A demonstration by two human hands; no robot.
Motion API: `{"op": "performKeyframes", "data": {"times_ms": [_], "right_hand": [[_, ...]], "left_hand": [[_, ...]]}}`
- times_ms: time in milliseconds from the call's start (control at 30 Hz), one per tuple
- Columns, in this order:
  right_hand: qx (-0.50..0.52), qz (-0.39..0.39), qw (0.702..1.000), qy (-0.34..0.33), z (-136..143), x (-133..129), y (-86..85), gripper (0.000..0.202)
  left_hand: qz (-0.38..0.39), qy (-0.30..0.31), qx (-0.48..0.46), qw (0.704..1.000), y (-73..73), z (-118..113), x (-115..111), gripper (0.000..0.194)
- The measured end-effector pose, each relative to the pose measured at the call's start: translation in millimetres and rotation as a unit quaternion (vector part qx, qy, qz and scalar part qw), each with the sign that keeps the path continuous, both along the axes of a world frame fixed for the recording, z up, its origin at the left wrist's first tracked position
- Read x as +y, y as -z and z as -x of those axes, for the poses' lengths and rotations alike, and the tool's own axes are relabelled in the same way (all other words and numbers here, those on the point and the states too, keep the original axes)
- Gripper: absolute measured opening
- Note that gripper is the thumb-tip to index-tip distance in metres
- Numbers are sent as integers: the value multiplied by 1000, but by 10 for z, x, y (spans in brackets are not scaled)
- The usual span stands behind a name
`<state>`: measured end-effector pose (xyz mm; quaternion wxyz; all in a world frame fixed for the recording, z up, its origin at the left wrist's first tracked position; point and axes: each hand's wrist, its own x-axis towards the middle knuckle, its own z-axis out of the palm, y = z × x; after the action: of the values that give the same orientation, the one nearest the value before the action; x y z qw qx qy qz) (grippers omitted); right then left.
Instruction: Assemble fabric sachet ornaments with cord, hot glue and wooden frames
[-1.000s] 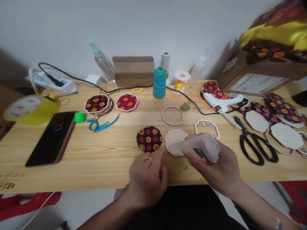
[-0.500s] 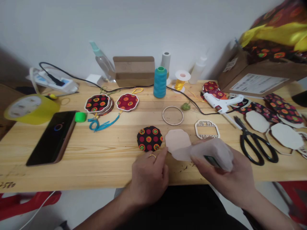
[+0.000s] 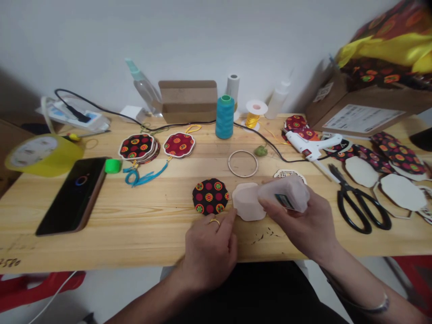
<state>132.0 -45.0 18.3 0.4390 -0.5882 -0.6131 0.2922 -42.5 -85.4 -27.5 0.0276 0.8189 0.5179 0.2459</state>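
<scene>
My right hand (image 3: 310, 225) is wrapped round a translucent white bottle (image 3: 286, 193), tilted with its narrow end pointing left over a pale scalloped blank (image 3: 248, 209). My left hand (image 3: 211, 252), with a ring on it, rests on the wood at the near left edge of this blank. Its index fingertip touches the edge, and the other fingers are curled; whether they hold anything is hidden. Left of the blank lies a black patterned fabric piece (image 3: 209, 196). A wooden lattice frame (image 3: 290, 174) is partly hidden behind the bottle.
Black scissors (image 3: 362, 202) and a white glue gun (image 3: 312, 146) lie to the right. A thin ring (image 3: 243, 151) and blue thread spool (image 3: 225, 118) stand farther back. At the left are a phone (image 3: 72, 195), green cap (image 3: 113, 166) and yellow tape roll (image 3: 64, 155).
My right hand has moved left and slightly up with the bottle, which now covers part of the lattice frame. My left hand has stayed in place.
</scene>
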Motion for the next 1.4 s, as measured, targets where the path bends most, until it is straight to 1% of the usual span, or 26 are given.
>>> {"op": "performKeyframes", "data": {"times_ms": [167, 267, 367, 500, 567, 667, 767, 900, 1000, 1067, 1200, 1400], "right_hand": [[-23, -8, 999, -30, 6, 17, 45, 19], [-41, -24, 998, -28, 6, 63, 61, 19], [-43, -41, 998, 5, -6, 96, 35, 19], [-3, -27, 997, 66, -66, 77, -30, 20], [38, -12, 996, 80, -108, 61, -45, 23], [82, 3, 993, 86, -157, 58, -41, 26], [67, 21, 995, 76, -167, 67, -28, 23], [32, 37, 999, 19, -108, 43, 1, 21], [16, 33, 999, -23, -39, 21, 36, 21], [3, 24, 999, -38, -4, 27, 56, 21], [-20, 4, 1000, -23, 25, 83, 60, 19], [7, -5, 1000, 11, -4, 109, 11, 19]], "left_hand": [[7, 2, -1, 1000, 15, 3, -7, 39], [5, 4, -1, 1000, 10, 1, -1, 39], [-4, 3, -1, 1000, 1, -2, 3, 38], [-7, 3, -1, 1000, -3, -3, 5, 39], [-7, 5, -2, 1000, -4, -1, 5, 39], [-6, 7, 0, 1000, -6, 1, 5, 38], [-10, 6, 2, 1000, -7, 0, 7, 39], [-6, 6, 6, 1000, 3, -1, 14, 39], [3, 8, 2, 1000, 8, 1, 12, 40], [5, 9, 2, 1000, 7, 3, 7, 40], [4, 8, 3, 1000, 2, 2, 1, 40], [6, 5, -4, 1000, 5, 3, -1, 39]]}}
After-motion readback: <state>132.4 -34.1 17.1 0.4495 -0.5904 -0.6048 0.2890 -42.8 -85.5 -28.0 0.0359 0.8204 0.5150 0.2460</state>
